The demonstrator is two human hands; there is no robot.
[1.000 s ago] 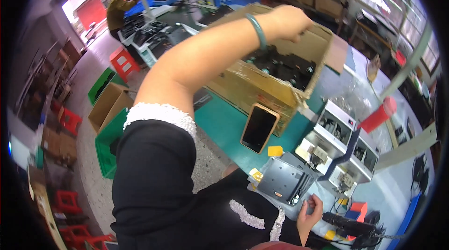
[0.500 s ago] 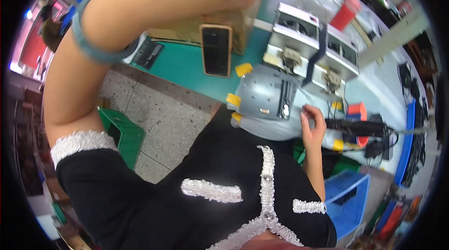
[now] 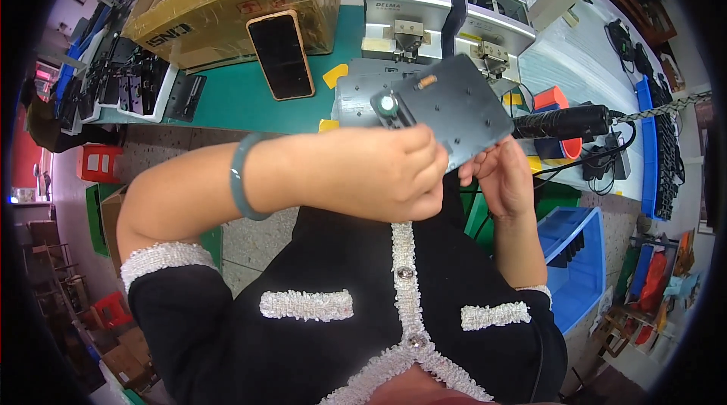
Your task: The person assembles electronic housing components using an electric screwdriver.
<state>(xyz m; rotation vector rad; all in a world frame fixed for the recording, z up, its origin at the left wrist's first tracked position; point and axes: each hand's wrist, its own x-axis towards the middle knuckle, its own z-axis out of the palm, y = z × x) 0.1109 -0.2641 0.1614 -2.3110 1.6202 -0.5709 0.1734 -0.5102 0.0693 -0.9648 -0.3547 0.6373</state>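
A dark grey metal plate (image 3: 473,106) with small studs is tilted up off the bench in front of me. Curled fingers of my left hand (image 3: 413,174) close on its lower left edge, and my right hand (image 3: 506,178) pinches its lower right corner. Along the plate's left side runs a black strip-shaped part (image 3: 401,108) with a round pale end. A small copper-coloured piece (image 3: 427,82) sits near the upper edge. Behind it, a lighter grey plate (image 3: 356,98) lies on the bench with yellow tape tabs (image 3: 335,76) at its side.
Two silver machines (image 3: 405,7) stand at the back, beside a cardboard box (image 3: 227,15) with a phone (image 3: 280,54) leaning on it. A black corded cylindrical tool (image 3: 562,122) lies at right above red-orange cups (image 3: 551,98). A blue crate (image 3: 572,253) stands low at right.
My left arm has come down from the far side to the plate. The dark plate has been lifted and turned, and my right hand now grips its corner. The view has shifted.
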